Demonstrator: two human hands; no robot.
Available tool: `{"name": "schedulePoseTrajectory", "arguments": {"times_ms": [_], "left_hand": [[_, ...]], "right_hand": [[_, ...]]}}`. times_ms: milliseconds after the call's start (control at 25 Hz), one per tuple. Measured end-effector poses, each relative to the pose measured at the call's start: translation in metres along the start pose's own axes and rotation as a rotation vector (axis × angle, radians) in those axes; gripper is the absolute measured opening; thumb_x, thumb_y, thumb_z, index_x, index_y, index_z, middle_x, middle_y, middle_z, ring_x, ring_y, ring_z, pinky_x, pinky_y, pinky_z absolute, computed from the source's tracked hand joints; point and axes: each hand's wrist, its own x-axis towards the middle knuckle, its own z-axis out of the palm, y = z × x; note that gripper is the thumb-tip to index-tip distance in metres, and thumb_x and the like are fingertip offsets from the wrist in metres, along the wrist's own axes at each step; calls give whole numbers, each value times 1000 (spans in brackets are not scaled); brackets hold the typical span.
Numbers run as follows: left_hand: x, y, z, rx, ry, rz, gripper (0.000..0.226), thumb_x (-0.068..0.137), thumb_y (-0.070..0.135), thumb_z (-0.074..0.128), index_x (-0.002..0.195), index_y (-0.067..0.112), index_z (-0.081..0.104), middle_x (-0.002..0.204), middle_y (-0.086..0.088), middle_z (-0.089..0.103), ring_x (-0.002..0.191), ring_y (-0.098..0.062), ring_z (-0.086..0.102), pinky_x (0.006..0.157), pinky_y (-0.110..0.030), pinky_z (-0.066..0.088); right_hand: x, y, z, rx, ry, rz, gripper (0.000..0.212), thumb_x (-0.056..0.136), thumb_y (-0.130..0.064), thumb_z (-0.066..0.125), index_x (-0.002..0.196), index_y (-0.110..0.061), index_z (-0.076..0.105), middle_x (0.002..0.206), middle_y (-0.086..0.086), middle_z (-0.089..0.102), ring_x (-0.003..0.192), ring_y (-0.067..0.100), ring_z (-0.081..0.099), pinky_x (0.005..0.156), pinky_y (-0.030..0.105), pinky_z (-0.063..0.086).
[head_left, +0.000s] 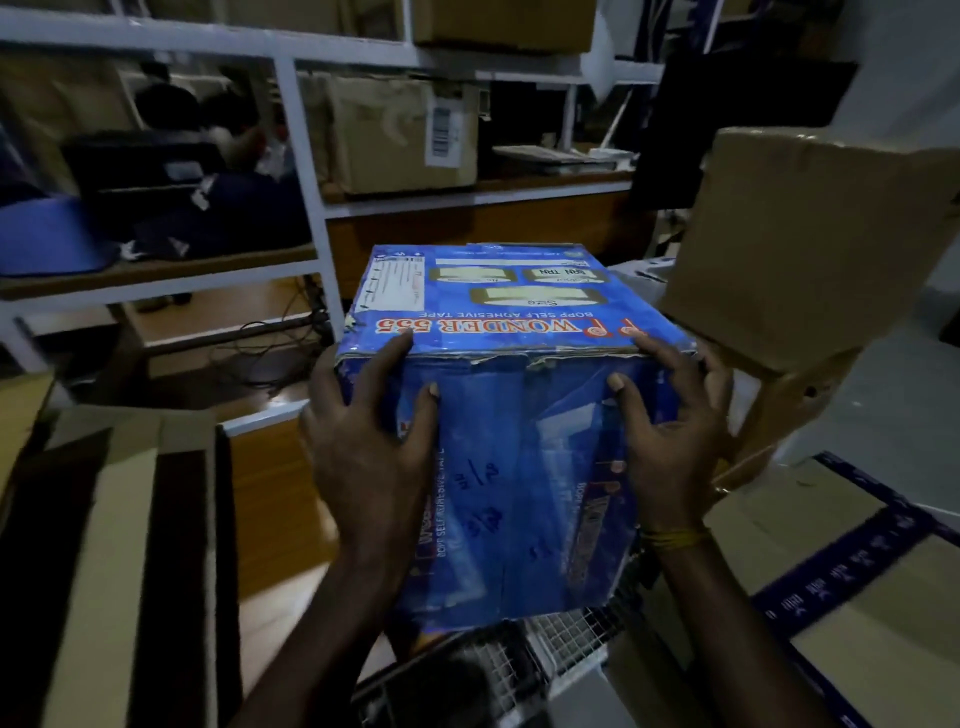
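Blue tape carton (509, 415) is sitting just over the wire rack (566, 639), beside a brown box (810, 234); left hand (363, 447) and right hand (675, 441) are gripping its near corners, fingers spread wide, and squeezing evenly from both sides should be helping it ride level

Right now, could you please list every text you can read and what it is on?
"WONDER 555": blue carton top, upside down.
"BOPP SELF ADHESIVE TAPE": same top.
"Size": same top.
Carton's front handwriting, barcode label on shelf box, blue tape print: too blurred.
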Motion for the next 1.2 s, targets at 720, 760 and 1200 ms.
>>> {"name": "schedulePoseTrajectory", "arguments": {"times_ms": [720, 760, 1200], "left_hand": [[-113, -51, 80, 288, -77, -104, 58, 83, 54, 54, 139, 40, 50, 165, -4, 0, 147, -36, 19, 95, -59, 47], [-106, -40, 80, 306, -61, -120, 59, 83, 53, 56, 140, 47, 45, 165, 2, -4, 143, -38, 25, 93, -58, 49], [0, 7, 83, 578, -178, -199, 60, 80, 57, 56, 138, 50, 43, 164, 7, 1, 121, -36, 55, 89, -43, 49]], "right_hand": [[-37, 105, 18, -139, -270, 134, 99, 76, -31, 82, 147, -58, 19, 152, 13, 23, 137, 41, 32, 105, 55, 41], [-21, 101, 19, -131, -276, 136, 97, 76, -29, 83, 147, -57, 22, 152, 12, 23, 137, 40, 33, 106, 55, 40], [97, 91, 54, -260, -650, 107, 84, 79, -57, 71, 150, -48, 26, 146, 26, 34, 129, 47, 37, 103, 52, 38]]}}
